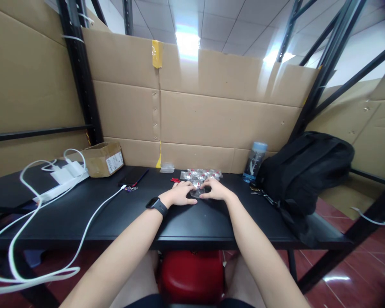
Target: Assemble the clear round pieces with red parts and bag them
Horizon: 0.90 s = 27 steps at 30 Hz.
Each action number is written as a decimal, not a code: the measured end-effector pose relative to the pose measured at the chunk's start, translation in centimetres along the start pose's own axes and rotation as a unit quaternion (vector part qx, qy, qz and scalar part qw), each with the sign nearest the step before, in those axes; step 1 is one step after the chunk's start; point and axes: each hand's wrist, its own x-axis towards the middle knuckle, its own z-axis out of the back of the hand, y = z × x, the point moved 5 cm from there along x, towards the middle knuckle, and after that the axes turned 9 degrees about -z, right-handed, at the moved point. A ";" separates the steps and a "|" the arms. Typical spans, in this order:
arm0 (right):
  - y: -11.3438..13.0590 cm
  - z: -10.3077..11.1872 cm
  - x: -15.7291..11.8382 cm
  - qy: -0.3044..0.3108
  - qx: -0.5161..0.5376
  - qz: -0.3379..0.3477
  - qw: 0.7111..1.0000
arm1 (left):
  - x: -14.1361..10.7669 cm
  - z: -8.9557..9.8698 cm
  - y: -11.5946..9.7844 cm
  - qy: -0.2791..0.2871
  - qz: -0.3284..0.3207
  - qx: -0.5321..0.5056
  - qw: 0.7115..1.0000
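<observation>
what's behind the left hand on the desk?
Behind the left hand: small red pieces and, further right, shiny clear packets, with the cardboard panel beyond. Whatever the hand itself covers can't be seen.

The black tabletop (208,224) bears the following. Clear packets (202,173) lie between and just beyond the fingers (188,185). Red pieces (175,180) lie just beyond the left-hand fingers. Farther left of the fingers rest a phone (133,176), a cardboard box (99,161) and a white power strip (60,188). Well right of the fingers: an upright bottle (255,162) and a black backpack (303,171).
</observation>
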 end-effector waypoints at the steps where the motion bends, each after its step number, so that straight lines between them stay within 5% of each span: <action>1: 0.1 -0.1 -0.1 0.014 -0.008 -0.009 1.000 | 0.0 -0.1 0.1 -0.002 0.005 0.011 1.000; 9: 0.3 -0.7 0.1 0.027 -0.051 -0.047 0.997 | 0.4 -0.5 0.7 -0.064 0.033 0.042 0.997; 20: -1.2 -0.8 1.1 -0.012 0.205 -0.045 0.978 | 0.0 0.9 2.7 -0.144 0.131 -0.083 0.977; 24: -0.8 0.2 0.9 -0.115 0.121 -0.001 0.986 | 0.2 0.5 2.7 -0.155 0.129 -0.056 0.978; 27: 0.7 0.3 0.5 -0.108 0.041 0.036 0.993 | 0.5 0.1 2.6 -0.153 0.108 0.005 0.982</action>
